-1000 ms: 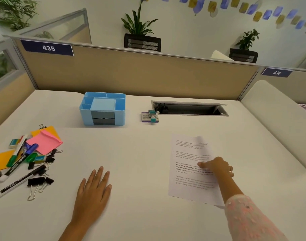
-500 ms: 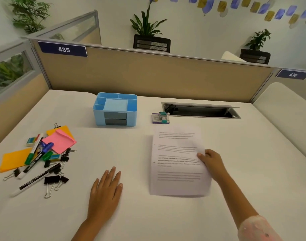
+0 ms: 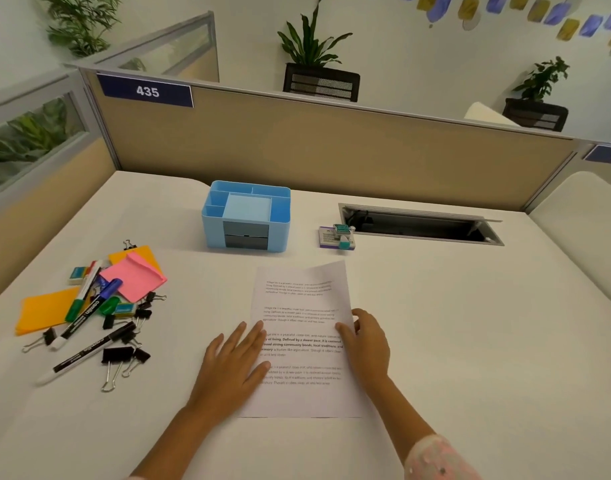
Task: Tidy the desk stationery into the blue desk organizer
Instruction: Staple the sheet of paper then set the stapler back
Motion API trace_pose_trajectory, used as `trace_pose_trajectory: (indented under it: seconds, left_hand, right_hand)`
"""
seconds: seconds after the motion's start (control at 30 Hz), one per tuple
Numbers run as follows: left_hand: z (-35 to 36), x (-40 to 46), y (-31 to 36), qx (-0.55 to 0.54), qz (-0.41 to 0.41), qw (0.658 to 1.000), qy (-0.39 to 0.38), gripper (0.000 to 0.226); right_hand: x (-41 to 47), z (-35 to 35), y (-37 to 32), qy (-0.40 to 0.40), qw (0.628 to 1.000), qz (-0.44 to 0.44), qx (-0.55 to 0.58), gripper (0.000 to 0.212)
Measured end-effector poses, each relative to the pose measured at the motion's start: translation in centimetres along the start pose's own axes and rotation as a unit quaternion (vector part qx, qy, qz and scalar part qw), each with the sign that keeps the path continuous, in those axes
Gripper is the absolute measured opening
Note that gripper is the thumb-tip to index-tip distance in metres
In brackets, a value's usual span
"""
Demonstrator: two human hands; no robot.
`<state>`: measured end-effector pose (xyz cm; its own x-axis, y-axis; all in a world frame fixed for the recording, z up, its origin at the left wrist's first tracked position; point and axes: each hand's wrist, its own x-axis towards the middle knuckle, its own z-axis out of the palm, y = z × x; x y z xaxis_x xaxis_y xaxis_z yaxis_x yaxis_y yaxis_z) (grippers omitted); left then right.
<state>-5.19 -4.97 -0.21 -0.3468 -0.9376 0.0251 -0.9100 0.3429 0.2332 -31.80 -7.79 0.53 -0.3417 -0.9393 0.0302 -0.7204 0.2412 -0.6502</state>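
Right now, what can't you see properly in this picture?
All in the head view:
- The blue organizer: its walls hide the compartment floors.
- The printed sheet: the left hand covers its left edge, and most of the text is too small to read.
- The right hand: its fingers curl at the sheet's right edge, thumb hidden.
- The second number sign: cut off by the picture's right edge.

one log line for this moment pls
left hand: flat on printed sheet | right hand: grips sheet edge | blue organizer: unfilled
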Motion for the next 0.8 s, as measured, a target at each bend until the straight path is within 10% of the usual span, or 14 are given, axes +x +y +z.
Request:
trace_pose_trajectory:
  seconds: [0.8]
  left_hand:
    - [0.1, -0.1, -0.1, -0.041, 0.001, 0.999, 0.032, 0.074]
  right_hand:
    - [-3.9, -2.2, 4.3, -0.018, 0.988, -0.142, -0.065, 0.031]
